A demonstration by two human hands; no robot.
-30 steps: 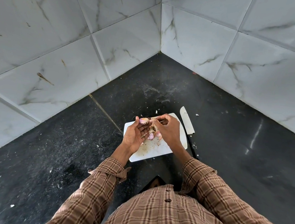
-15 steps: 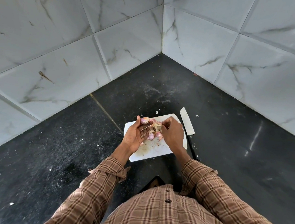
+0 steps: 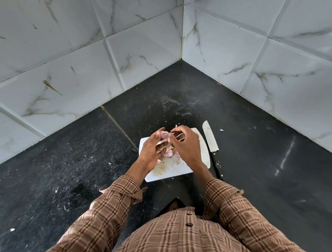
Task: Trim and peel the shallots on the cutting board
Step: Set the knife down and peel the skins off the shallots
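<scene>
Both hands were kept up over the cutting board (image 3: 185, 170): one shallot (image 3: 163, 135) was gripped in the left hand (image 3: 151, 147), papery skin (image 3: 177, 136) was pinched by the right hand (image 3: 186, 145) just beside it, so peeling looked unfinished. More shallots (image 3: 169, 153) were left on the board below, knife (image 3: 211, 145) lying to the right.

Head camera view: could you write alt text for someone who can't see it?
Over a white cutting board on a dark counter, the left hand holds a shallot while the right hand pulls off papery skin. A knife lies right of the board.
</scene>
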